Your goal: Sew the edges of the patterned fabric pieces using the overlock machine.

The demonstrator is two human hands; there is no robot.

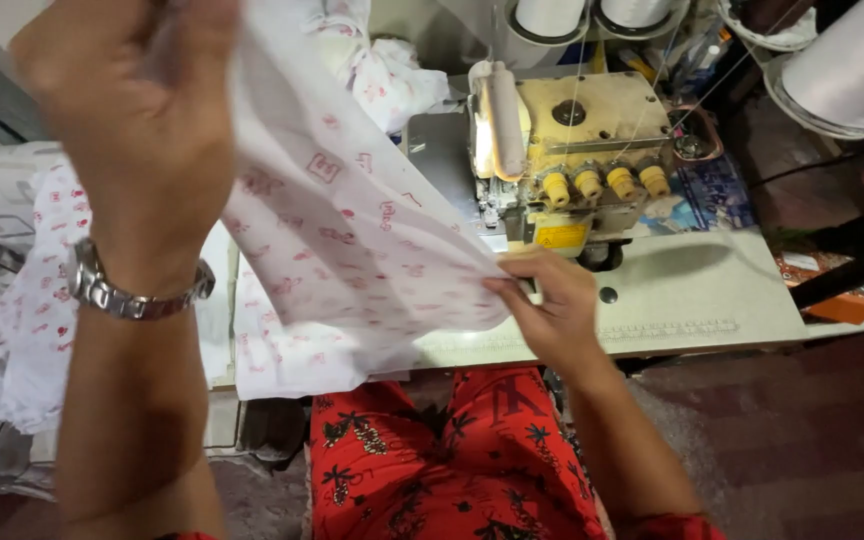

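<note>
Left hand (137,95) is raised in upper left of frame, close to the cam and blurred; fingers closed on the top edge of the white printed fabric (352,240), w/ a silver wristwatch (122,290) on the wrist below it. Fabric hangs diagonally from that hand down toward centre of frame, red/pink small prints on it. Right hand (552,310), centre-right, pinches the fabric's lower corner btwn thumb & fingertips, just in front of the overlock sewing machine (572,150). Machine sits upper centre on the pale table (692,300), four yellow knobs on its front. More of the same printed cloth lies heaped at left edge. Red patterned trousers (452,470) fill bottom centre.
</note>
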